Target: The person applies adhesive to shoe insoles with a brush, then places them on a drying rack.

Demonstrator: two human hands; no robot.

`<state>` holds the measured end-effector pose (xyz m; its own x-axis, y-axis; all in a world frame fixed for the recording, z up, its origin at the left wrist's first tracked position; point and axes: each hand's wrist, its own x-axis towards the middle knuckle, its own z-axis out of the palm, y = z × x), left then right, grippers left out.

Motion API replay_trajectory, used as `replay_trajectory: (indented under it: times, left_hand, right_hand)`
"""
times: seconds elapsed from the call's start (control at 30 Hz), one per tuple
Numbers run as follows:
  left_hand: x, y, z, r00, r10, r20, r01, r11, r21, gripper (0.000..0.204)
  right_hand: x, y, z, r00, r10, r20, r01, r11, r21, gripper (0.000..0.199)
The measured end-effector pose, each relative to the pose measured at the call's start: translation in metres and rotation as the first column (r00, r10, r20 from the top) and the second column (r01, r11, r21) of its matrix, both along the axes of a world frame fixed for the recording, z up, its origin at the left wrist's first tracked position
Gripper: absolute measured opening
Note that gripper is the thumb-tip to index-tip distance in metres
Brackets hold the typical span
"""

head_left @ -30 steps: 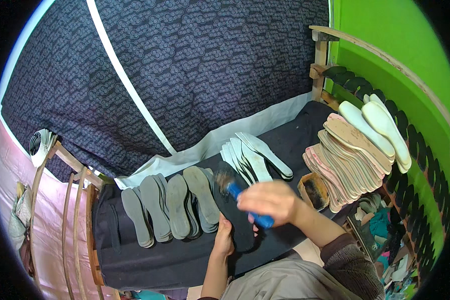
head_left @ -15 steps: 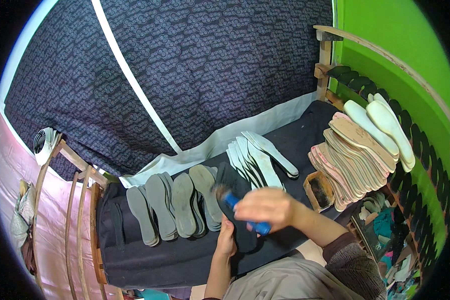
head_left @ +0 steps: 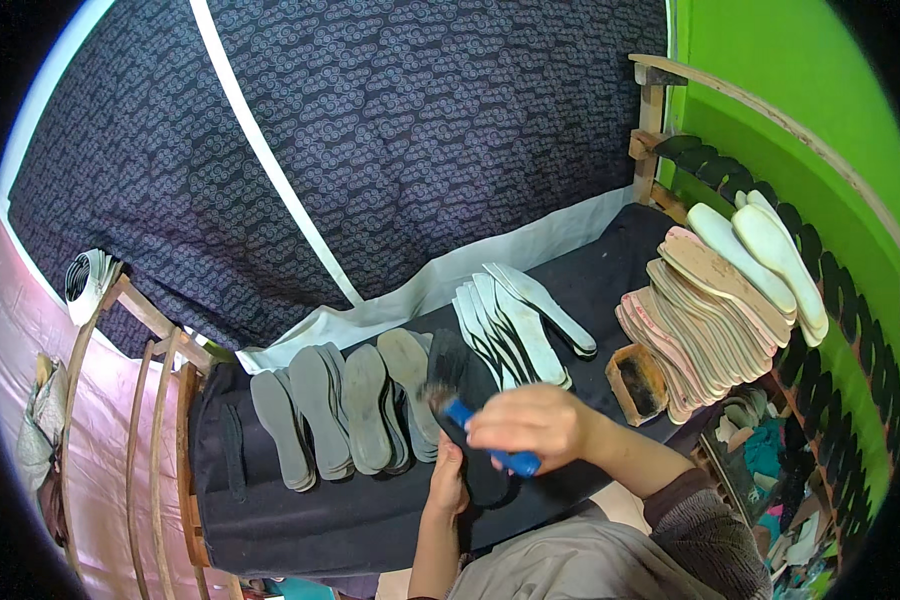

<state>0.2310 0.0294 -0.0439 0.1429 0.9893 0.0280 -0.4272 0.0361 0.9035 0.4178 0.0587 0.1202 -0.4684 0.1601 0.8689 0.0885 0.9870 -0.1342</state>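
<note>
The black insole is long, narrow and matte dark, rounded at its far end, and lies lengthwise near the middle of the worktop's near edge. The left hand cups it from below at the near end, fingers curled round its edge. The right hand is closed round the blue handle of a brush, whose dark bristled head rests on the insole's far half.

Just to the left, a row of grey insoles overlaps side by side on the dark cloth covering the worktop. Just beyond the black insole, to the right, a fan of pale grey-white insoles leans across one another. Farther right a small wooden box sits beside a tall, slanting stack of tan and pinkish insoles, topped by two whitish ones. A dark patterned cloth with a white stripe hangs behind, and a green wall stands at the far right.
</note>
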Motion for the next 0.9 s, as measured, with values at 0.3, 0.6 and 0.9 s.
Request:
replay_trajectory:
  times: [0.3, 0.6, 0.9]
  left_hand:
    - [0.008, -0.004, 0.032, 0.983, -0.159, 0.090, 0.161, 0.987, -0.017, 0.053]
    - [0.013, -0.003, 0.044, 0.908, -0.364, 0.209, 0.361, 0.931, 0.053, 0.056]
    - [0.015, -0.007, 0.050, 0.958, -0.250, 0.140, 0.247, 0.968, 0.038, 0.065]
  right_hand:
    - [0.006, -0.009, 0.004, 0.999, 0.036, 0.038, -0.030, 0.988, -0.152, 0.043]
    - [0.012, 0.004, 0.008, 0.976, -0.214, -0.052, 0.214, 0.977, 0.009, 0.026]
    - [0.023, -0.003, 0.022, 0.982, -0.179, -0.068, 0.164, 0.969, -0.183, 0.033]
